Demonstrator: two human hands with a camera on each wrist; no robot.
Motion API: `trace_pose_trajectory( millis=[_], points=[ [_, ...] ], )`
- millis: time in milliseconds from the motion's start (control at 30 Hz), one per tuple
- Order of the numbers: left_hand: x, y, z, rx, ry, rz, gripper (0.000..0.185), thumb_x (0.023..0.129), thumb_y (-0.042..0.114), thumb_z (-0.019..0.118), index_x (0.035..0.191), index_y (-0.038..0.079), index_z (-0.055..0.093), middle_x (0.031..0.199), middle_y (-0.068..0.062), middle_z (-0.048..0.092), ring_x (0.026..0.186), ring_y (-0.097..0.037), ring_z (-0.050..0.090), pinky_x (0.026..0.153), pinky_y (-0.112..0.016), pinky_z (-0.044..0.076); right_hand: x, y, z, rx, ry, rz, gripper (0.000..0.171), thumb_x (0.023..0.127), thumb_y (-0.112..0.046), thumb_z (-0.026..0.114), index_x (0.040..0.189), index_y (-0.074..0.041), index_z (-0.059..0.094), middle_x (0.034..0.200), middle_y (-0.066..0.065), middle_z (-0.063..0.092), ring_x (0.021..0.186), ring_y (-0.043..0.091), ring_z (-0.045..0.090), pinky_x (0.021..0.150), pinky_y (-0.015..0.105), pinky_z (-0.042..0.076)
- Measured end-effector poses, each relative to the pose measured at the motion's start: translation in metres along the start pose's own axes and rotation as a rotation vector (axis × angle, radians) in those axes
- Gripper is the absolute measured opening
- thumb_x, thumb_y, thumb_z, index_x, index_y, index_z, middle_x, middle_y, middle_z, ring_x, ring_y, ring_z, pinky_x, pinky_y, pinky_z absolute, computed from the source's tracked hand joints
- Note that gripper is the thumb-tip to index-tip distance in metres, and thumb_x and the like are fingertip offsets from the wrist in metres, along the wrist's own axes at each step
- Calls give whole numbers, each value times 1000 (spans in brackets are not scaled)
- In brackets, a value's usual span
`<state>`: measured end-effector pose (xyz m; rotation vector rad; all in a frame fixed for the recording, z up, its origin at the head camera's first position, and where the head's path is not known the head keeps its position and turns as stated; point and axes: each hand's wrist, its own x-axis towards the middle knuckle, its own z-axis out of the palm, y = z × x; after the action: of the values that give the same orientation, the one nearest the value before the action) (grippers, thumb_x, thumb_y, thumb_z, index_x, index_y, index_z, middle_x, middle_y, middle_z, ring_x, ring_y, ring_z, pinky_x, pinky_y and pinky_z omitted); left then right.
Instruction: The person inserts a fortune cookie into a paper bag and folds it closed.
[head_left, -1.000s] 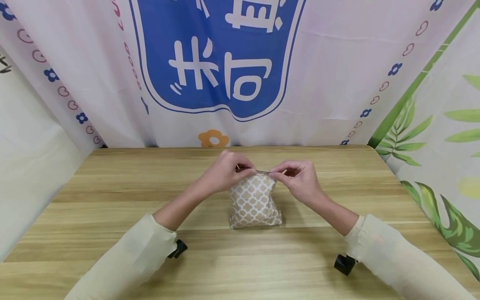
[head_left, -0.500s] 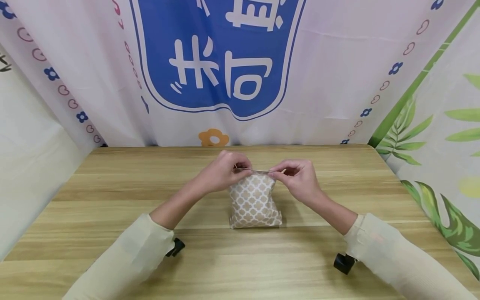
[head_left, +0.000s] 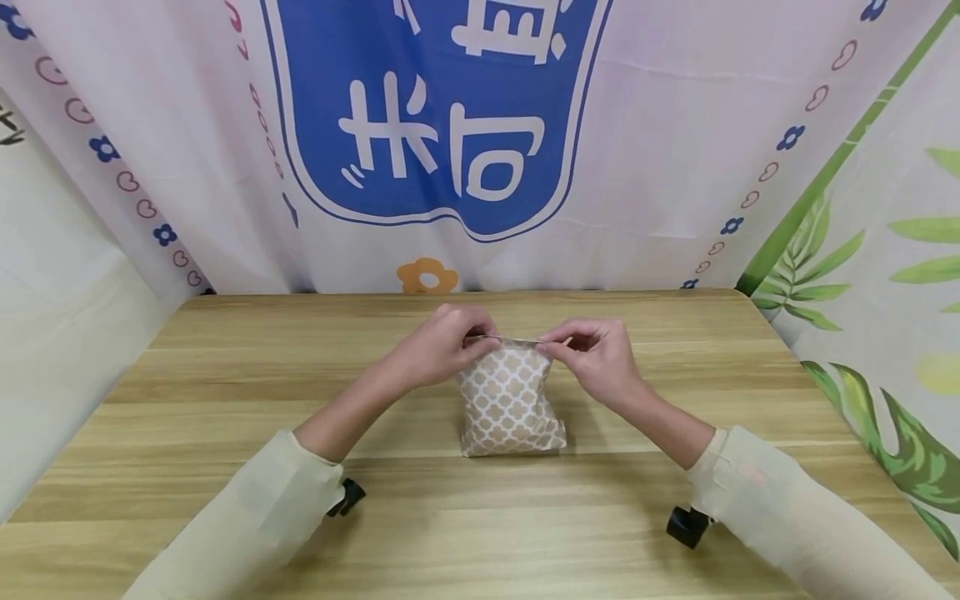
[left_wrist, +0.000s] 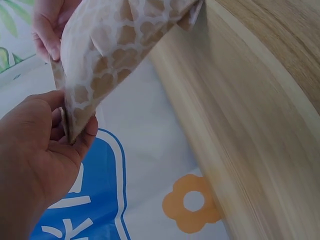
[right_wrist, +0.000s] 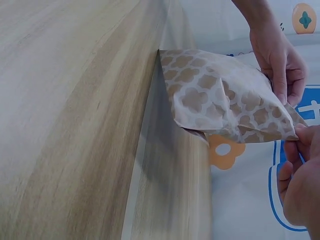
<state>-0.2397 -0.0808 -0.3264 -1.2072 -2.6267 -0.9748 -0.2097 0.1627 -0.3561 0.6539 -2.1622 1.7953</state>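
At desk centre: patterned paper bag [head_left: 512, 408] standing upright on the wooden desk [head_left: 225, 375], top edge pressed flat.
Left hand [head_left: 442, 346]: at 10 o'clock of the bag, fingers and thumb pinching the left end of the top edge.
Right hand [head_left: 596, 358]: at 2 o'clock, pinching the right end likewise.
Step, as judged: closing the mouth, edge held taut between both hands.
Next move calls for: even tension and both ends level, or the crease skews.
Backdrop: printed curtain [head_left: 675, 167] at 12 o'clock.

Bright even light, soft shadows, wrist views edge-warped
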Motion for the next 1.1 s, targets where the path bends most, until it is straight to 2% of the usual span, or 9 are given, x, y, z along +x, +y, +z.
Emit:
trace_pose_trajectory(
  millis=[167, 333, 533, 833, 967, 1100],
  points=[
    [-3, 1, -2, 7, 18, 6, 11, 98, 7, 71, 89, 1, 72, 76, -3, 64, 65, -10, 49, 57, -23, 44, 1, -1, 0, -4, 1, 1, 5, 84, 14, 77, 85, 9, 77, 81, 10, 77, 57, 10, 56, 47, 18, 41],
    [-3, -1, -2, -7, 24, 33, 8, 98, 3, 70, 90, 0, 71, 78, -4, 66, 66, -10, 51, 57, -24, 46, 1, 0, -1, -3, 4, 6, 4, 84, 15, 77, 85, 10, 76, 81, 9, 77, 56, 11, 56, 47, 18, 40],
    [-5, -2, -3, -44, 25, 20, 6, 97, -2, 68, 94, -1, 72, 83, -6, 68, 70, -11, 54, 60, -24, 49, 1, 0, -1, 10, 15, 15, 5, 84, 15, 77, 86, 10, 76, 81, 7, 77, 57, 10, 56, 47, 18, 40],
    [-10, -6, -3, -71, 115, -3, 11, 94, 3, 76, 84, 4, 70, 72, 0, 60, 64, -11, 48, 55, -23, 42, 1, 0, -2, 20, 22, 11, 6, 84, 13, 79, 84, 7, 78, 80, 8, 77, 56, 8, 55, 46, 18, 39],
    [-11, -5, -6, -67, 103, 5, 8, 94, -2, 73, 87, 2, 72, 74, -2, 62, 67, -13, 51, 58, -23, 45, 2, 1, -3, 20, 36, 7, 7, 84, 12, 79, 83, 5, 78, 80, 8, 77, 55, 7, 55, 46, 18, 38],
    [-12, -6, -8, -72, 86, -2, 9, 93, -8, 69, 91, 0, 73, 79, -4, 65, 72, -15, 54, 63, -26, 50, 1, 2, -3, 28, 41, 5, 4, 83, 14, 78, 85, 10, 76, 79, 4, 77, 57, 6, 57, 46, 17, 37]
  ],
)
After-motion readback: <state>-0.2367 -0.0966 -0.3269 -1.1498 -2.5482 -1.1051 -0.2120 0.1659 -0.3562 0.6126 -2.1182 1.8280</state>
